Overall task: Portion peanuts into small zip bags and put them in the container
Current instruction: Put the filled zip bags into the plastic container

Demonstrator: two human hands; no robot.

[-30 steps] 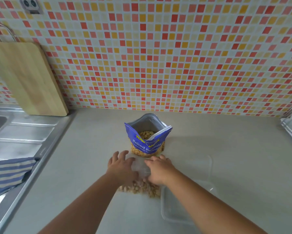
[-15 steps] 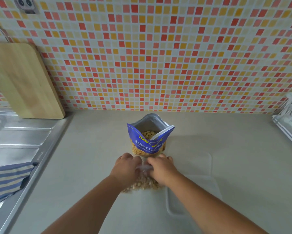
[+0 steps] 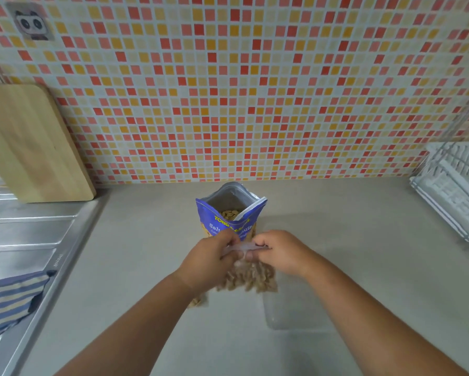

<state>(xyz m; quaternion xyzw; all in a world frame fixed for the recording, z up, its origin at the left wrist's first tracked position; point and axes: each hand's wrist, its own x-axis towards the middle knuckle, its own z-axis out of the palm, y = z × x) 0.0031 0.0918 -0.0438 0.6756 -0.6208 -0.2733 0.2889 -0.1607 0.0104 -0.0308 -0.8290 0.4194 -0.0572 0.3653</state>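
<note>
A small clear zip bag (image 3: 251, 278) filled with peanuts hangs lifted off the counter, blurred by motion. My left hand (image 3: 209, 260) and my right hand (image 3: 278, 252) both pinch its top strip, one at each end. Behind them stands the open blue salted-peanut pouch (image 3: 229, 217), upright, with peanuts showing inside. A clear plastic container (image 3: 290, 313) lies on the counter below my right forearm, partly hidden by it. A bit of another peanut-filled bag (image 3: 198, 301) peeks out under my left wrist.
A steel sink drainboard (image 3: 30, 240) with a striped cloth (image 3: 8, 299) borders the counter on the left. A wooden cutting board (image 3: 30, 142) leans on the tiled wall. A white dish rack (image 3: 455, 191) stands at the right edge.
Both hands were pressing the zip bag flat on the counter; they have since raised it by its top edge, so the peanuts now hang below the fingers.
</note>
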